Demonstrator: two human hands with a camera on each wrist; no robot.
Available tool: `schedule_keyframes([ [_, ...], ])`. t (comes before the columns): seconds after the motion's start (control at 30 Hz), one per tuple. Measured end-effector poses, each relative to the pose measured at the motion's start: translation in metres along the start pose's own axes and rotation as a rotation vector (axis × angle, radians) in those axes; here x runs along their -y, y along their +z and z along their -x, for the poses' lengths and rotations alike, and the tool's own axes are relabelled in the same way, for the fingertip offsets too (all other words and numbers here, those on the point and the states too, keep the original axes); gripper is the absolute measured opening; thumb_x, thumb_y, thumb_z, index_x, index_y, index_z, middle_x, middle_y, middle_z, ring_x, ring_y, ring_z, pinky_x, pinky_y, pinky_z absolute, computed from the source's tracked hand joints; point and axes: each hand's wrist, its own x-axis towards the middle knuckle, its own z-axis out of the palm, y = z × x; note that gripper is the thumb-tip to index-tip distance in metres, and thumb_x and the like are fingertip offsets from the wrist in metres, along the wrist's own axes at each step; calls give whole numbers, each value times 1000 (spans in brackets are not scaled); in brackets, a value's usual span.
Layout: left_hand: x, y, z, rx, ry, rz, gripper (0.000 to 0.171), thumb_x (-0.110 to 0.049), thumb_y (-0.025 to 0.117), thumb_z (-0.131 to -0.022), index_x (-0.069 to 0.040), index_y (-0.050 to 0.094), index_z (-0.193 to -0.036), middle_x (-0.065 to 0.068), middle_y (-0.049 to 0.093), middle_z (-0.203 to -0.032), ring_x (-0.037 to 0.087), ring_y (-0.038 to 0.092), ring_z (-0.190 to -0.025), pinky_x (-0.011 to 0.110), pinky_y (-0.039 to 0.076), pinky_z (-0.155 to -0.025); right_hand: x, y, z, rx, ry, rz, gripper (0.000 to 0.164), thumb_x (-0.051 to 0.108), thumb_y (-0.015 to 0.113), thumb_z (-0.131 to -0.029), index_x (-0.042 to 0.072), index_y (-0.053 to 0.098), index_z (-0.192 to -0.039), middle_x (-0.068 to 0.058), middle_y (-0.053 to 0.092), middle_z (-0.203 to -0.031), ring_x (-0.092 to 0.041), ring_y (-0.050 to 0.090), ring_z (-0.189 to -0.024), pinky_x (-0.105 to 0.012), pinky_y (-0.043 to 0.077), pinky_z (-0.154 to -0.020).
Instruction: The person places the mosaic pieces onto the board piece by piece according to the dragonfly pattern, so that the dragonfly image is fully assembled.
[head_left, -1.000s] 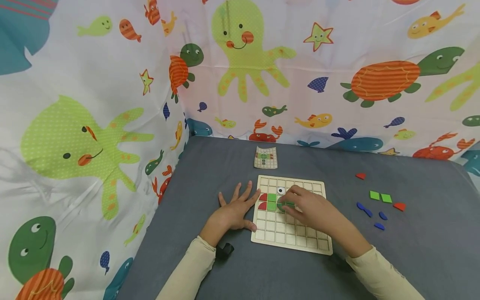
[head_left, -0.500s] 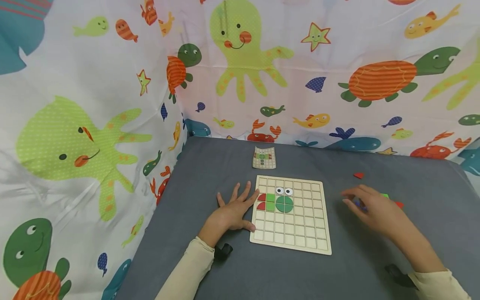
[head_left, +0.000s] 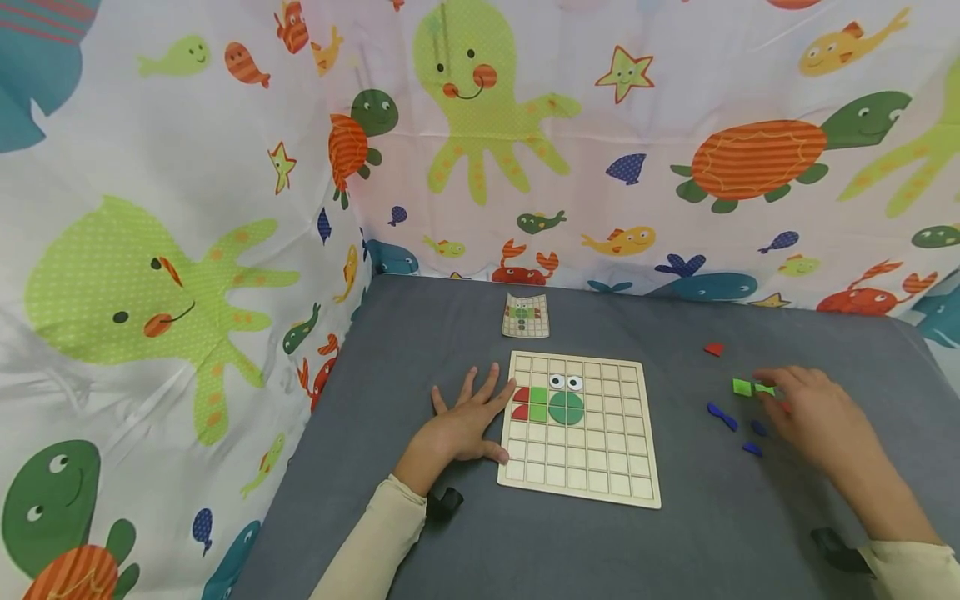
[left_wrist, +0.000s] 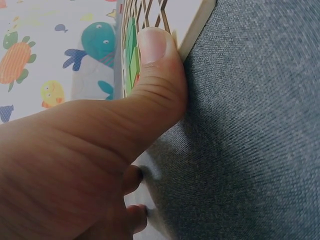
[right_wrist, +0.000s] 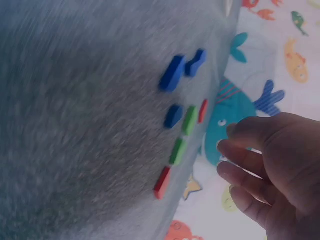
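Note:
A wooden grid board (head_left: 600, 458) lies on the grey cloth. Seated in it are two eye tiles (head_left: 574, 383), a dark green circle (head_left: 566, 408), two light green squares (head_left: 537, 412) and two red quarter-rounds (head_left: 521, 412). My left hand (head_left: 461, 425) is spread at the board's left edge; its thumb (left_wrist: 157, 65) rests on the rim in the left wrist view. Over the loose pieces, my right hand (head_left: 821, 425) has its fingertips right at one loose green square (head_left: 764, 389). A second green square (head_left: 742, 387) lies beside it. The right wrist view shows nothing between the loosely bent fingers.
Blue pieces (head_left: 722, 417) lie nearer the front, and a red piece (head_left: 714, 349) farther back. Another red piece (right_wrist: 162, 183) shows in the right wrist view. A pattern card (head_left: 526, 317) sits behind the board. A sea-animal curtain (head_left: 562, 192) borders the table.
My right hand has left the board and moved right to the loose green squares. The second eye tile and full green circle have come into view. My left hand stays at the board.

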Motion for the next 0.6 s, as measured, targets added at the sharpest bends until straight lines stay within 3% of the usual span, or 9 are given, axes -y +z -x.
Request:
schedule_keyframes([
  [0.1,-10,-10,9,17,-9,-7,119,-51,85,-83,-36,9,-172,-3,-10,-178,33,-16,-163,85,-9,-113,-7,2,1,13,1,40,39,4,86,-83,-5,72,-119,-28,72,-109,-48,61,-99,-67,48,-81],
  [0.3,-10,-10,10,6,1,-6,119,-52,85,-82,-34,9,-172,-1,-10,-178,35,-16,-163,87,-8,-112,-17,10,0,31,2,81,39,6,90,-78,-8,74,-111,-30,71,-104,-49,62,-92,-64,48,-73],
  [0.6,-10,-10,10,12,-9,-32,118,-53,84,-82,-33,10,-172,0,-8,-179,35,-14,-163,86,-5,-113,-23,21,-2,36,42,81,35,9,90,-79,-8,75,-105,-26,70,-96,-47,62,-85,-64,49,-69],
])
